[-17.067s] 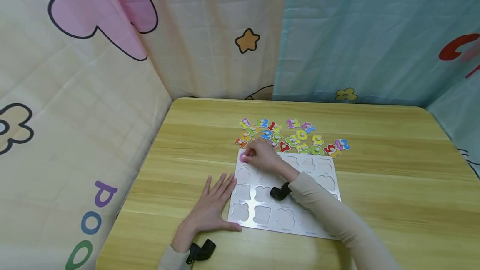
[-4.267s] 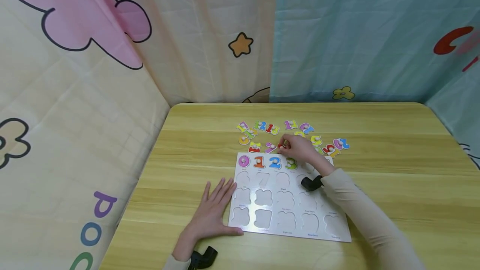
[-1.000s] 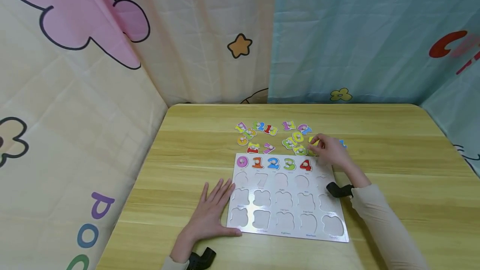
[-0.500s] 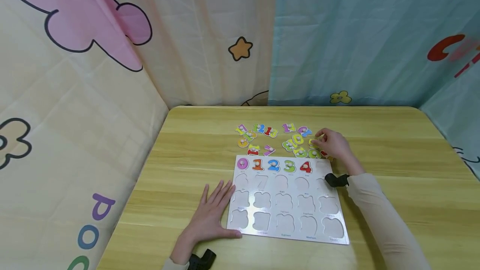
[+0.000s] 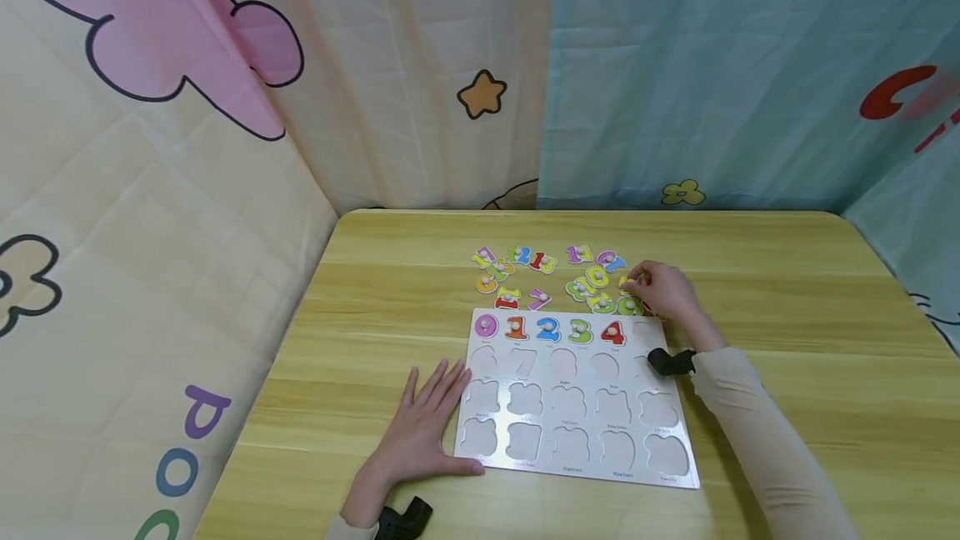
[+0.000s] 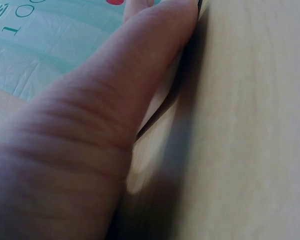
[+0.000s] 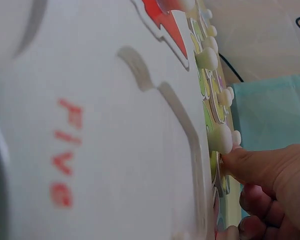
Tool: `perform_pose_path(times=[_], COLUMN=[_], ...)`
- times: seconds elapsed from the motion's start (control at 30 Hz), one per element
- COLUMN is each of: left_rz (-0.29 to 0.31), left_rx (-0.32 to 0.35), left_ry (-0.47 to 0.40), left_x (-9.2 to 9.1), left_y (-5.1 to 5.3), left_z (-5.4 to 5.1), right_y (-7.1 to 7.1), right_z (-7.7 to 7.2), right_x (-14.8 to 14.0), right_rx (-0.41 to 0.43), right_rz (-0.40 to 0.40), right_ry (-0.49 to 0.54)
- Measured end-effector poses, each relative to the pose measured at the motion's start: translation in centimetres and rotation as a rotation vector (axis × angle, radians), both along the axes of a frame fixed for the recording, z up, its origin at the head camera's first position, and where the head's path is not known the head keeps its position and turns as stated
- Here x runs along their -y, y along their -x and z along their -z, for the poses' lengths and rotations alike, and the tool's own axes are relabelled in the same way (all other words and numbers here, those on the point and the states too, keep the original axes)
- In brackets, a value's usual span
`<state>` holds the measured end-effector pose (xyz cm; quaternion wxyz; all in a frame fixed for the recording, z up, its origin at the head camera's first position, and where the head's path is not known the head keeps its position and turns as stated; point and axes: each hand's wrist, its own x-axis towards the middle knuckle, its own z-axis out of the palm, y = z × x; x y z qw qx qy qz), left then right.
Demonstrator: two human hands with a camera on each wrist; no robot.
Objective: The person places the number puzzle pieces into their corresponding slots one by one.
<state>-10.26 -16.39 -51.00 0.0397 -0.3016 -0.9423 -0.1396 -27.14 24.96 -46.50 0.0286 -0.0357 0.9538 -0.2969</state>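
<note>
white board [image 5: 585, 463] laid on wooden table [image 5: 810, 340], kept between the two hands. top row filled from the left: pink 0 [image 5: 486, 326], orange 1 [image 5: 516, 328], blue 2 [image 5: 547, 329], green 3 [image 5: 581, 331], red 4 [image 5: 612, 333]. slot marked five [image 7: 140, 150] seen at right end of that row. yellow piece [image 5: 623, 282] pinched by thumb and fingertips of right hand [image 5: 667, 288], behind the board's far edge, toward its right end; number covered by the fingers, and whether it is lifted off the table cannot be told. green piece [image 5: 628, 307] seen just beside it, on the board side. left hand [image 5: 420, 432] spread flat, nothing grasped; board's left edge touched by its fingertips, thumb laid by the near left corner. other loose pieces [image 5: 581, 289] scattered beyond the far edge, purple 7 [image 5: 539, 299] placed near it. black mount [image 5: 671, 362] worn on right wrist. curtains [image 5: 420, 73] hung behind table.
</note>
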Motion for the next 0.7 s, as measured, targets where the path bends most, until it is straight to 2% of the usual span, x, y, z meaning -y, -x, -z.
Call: perform_pose_path(times=[0.27,0.43,0.57,0.7], left_rz=[-0.005,-0.004,-0.002,-0.006], left_rx=[0.013,0.022,0.026,0.025], left_ry=[0.02,0.024,0.03,0.033], left_x=[-0.1,-0.2,-0.1,-0.1], left_y=[0.0,0.0,-0.1,0.0], left_z=[-0.2,-0.3,-0.4,-0.4], right_y=[0.2,0.1,-0.5,-1.6], right_z=[0.2,0.4,-0.1,-0.6], right_x=[-0.2,-0.7,-1.2,-1.9], right_rx=[-0.001,-0.043,-0.062,-0.082], right_rz=[-0.001,0.011,0.02,-0.028], right_ry=[-0.006,0.024,0.068,0.081])
